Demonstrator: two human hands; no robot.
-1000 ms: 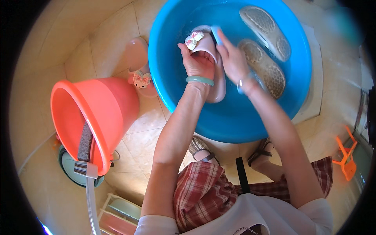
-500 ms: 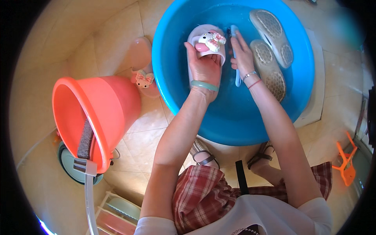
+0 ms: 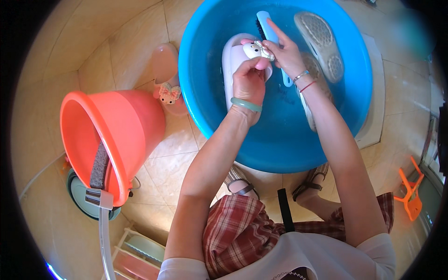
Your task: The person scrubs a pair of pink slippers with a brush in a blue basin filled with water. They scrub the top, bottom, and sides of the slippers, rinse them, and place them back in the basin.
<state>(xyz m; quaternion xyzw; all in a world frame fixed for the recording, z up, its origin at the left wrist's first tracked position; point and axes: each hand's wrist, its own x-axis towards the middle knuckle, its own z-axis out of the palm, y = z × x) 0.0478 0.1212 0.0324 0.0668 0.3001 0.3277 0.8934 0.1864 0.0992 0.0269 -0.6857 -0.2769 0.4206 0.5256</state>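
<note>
A pale lilac slipper (image 3: 231, 58) with a white rabbit-like figure (image 3: 255, 49) on its strap is in the blue basin (image 3: 196, 93). My left hand (image 3: 249, 84) is closed on the strap, thumb on top and the other fingers hidden beneath. My right hand (image 3: 288, 58) holds a light-blue scrub brush (image 3: 267, 27) with dark bristles, its index finger stretched along the back. The thumb side of that hand touches the figure's bow. Right of it, a pale shoe (image 3: 319, 42) lies sole up; another shoe (image 3: 311, 116) is mostly covered by my right wrist.
Left of the basin stands a tilted coral bucket (image 3: 135, 121) with a grey sponge mop (image 3: 99, 165) in it. A pink slipper (image 3: 165, 65) lies behind the bucket. At right is an orange clip-like object (image 3: 410, 196). My feet are at the basin's near edge.
The brush has turned and moved up-left, so its bristles show beside the slipper. My right hand has come over to the figure; my left thumb has folded onto the strap.
</note>
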